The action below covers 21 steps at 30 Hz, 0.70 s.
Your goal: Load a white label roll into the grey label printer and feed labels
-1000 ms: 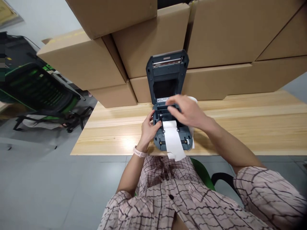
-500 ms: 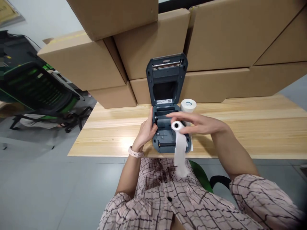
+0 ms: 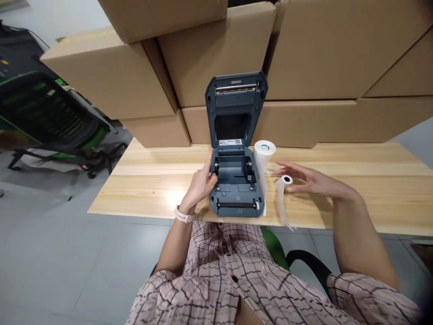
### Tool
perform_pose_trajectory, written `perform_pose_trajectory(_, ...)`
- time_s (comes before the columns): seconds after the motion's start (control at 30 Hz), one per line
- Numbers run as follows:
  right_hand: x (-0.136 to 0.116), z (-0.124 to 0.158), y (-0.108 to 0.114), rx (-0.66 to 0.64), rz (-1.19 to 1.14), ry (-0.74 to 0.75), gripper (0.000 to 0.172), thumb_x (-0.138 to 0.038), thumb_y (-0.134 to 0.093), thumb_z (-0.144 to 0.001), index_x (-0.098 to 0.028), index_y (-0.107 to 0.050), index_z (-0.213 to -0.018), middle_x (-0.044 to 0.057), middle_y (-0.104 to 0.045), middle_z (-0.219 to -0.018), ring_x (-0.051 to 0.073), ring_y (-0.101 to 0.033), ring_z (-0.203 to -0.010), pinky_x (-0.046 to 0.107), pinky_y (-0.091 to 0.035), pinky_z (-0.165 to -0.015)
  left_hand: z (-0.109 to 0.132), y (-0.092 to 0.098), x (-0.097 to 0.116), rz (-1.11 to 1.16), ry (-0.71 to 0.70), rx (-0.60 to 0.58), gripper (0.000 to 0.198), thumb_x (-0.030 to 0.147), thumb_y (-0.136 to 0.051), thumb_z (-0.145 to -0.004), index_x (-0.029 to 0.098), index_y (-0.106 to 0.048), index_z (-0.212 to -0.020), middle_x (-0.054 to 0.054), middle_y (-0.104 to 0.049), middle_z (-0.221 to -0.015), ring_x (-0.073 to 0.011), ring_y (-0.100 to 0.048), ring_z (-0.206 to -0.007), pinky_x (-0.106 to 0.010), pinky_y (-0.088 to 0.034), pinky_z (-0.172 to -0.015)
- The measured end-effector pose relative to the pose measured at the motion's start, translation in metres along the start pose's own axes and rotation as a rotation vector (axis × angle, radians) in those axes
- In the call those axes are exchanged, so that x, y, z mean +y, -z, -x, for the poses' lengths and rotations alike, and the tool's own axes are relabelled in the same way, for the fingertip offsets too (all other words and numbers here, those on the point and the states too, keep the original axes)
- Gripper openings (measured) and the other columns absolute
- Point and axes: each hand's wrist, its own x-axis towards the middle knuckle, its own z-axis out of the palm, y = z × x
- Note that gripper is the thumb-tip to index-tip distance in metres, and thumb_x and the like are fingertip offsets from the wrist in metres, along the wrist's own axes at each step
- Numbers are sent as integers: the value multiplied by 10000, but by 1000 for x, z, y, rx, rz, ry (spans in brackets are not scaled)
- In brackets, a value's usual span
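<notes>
A dark blue-grey label printer (image 3: 233, 189) stands near the table's front edge, its lid (image 3: 233, 106) tilted up and back. The bay inside shows two black roll holders and no roll. My left hand (image 3: 199, 185) grips the printer's left side, thumb over the rim. To the right of the printer, my right hand (image 3: 313, 181) has its thumb and fingers around a small white paper roll (image 3: 283, 182) with a dark core. A loose strip trails from this roll towards the front edge. A larger white label roll (image 3: 264, 148) stands upright against the printer's right side, its strip running forward.
Stacked cardboard boxes (image 3: 216, 58) line the back of the wooden table (image 3: 372, 189). To the left are a green-black office chair (image 3: 50, 113) and part of another person (image 3: 50, 162). A green seat (image 3: 274, 246) is below the table's front edge.
My right hand has carried the small paper roll from over the printer to the right, down beside it. The printer's bay is now uncovered. My left hand stays on the printer.
</notes>
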Motion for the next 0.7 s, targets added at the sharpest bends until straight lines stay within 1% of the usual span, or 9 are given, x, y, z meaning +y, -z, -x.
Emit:
perform_pose_trajectory(0.1, 7, -15, 27, 40, 4, 66, 918, -379, -891, -821, -400, -442, -1622, 178, -610, -1544, 370, -585, -1431, 544, -552, -1121, -3, 6, 1, -9, 1, -42, 928, 198, -575, -846, 269, -250, -1713, -111, -786, -1247, -211, -707, -916, -390, -550, -906)
perform_pose_trajectory(0.17, 8, -38, 41, 121, 4, 63, 997, -379, -921, -781, -381, -410, -1637, 184, -506, -1645, 380, -512, -1505, 551, -486, -1198, -4, 9, 2, 9, 11, -80, 948, 212, -576, -852, 269, -205, -1722, -134, -759, -1334, -217, -713, -940, -401, -554, -912)
perform_pose_trajectory(0.23, 6, -70, 43, 145, 15, 39, 1086, -411, -959, -704, -332, -404, -1634, 174, -428, -1703, 382, -453, -1548, 565, -426, -1252, -5, 11, 2, 51, 18, -109, 966, 227, -580, -856, 268, -166, -1728, -160, -704, -1441, -232, -720, -1021, -403, -556, -932)
perform_pose_trajectory(0.3, 1, -102, 35, 80, 7, 21, 1116, -450, -984, -612, -274, -463, -1583, 172, -489, -1662, 378, -477, -1525, 571, -417, -1256, -5, 10, 2, 88, 30, -110, 973, 230, -586, -855, 272, -160, -1729, -168, -671, -1491, -246, -718, -1106, -399, -556, -951)
perform_pose_trajectory(0.4, -8, -129, 19, -26, -25, 24, 993, -509, -978, -537, -216, -608, -1411, 162, -684, -1456, 358, -625, -1360, 551, -488, -1189, -4, 8, 0, 107, 49, -77, 956, 220, -596, -854, 280, -200, -1722, -160, -690, -1467, -258, -707, -1185, -408, -553, -987)
perform_pose_trajectory(0.47, -16, -129, 16, -36, -31, 43, 882, -566, -959, -534, -203, -678, -1287, 163, -754, -1324, 358, -691, -1236, 533, -541, -1113, -4, 6, -3, 115, 47, -57, 952, 214, -601, -853, 276, -214, -1720, -156, -691, -1469, -267, -686, -1267, -422, -537, -1044)
perform_pose_trajectory(0.53, -26, -117, 18, 14, -38, 98, 831, -666, -917, -541, -215, -712, -1207, 178, -784, -1224, 373, -730, -1122, 520, -587, -992, -3, 5, -5, 138, 46, -54, 960, 217, -605, -856, 263, -198, -1723, -160, -681, -1484, -274, -662, -1336, -427, -523, -1085)
perform_pose_trajectory(0.63, -54, -92, 22, 47, -46, 207, 926, -898, -708, -606, -254, -695, -1271, 180, -784, -1192, 384, -745, -1051, 527, -583, -857, -3, 5, -7, 167, 59, -54, 964, 223, -617, -857, 247, -196, -1724, -168, -694, -1466, -284, -665, -1349, -428, -537, -1080)
perform_pose_trajectory(0.7, -82, -84, 17, -45, 43, 269, 980, -942, -645, -622, -261, -670, -1327, 154, -779, -1210, 376, -740, -1051, 521, -573, -841, -2, 5, -8, 172, 59, -36, 948, 220, -634, -854, 261, -239, -1715, -162, -695, -1468, -289, -656, -1367, -440, -536, -1087)
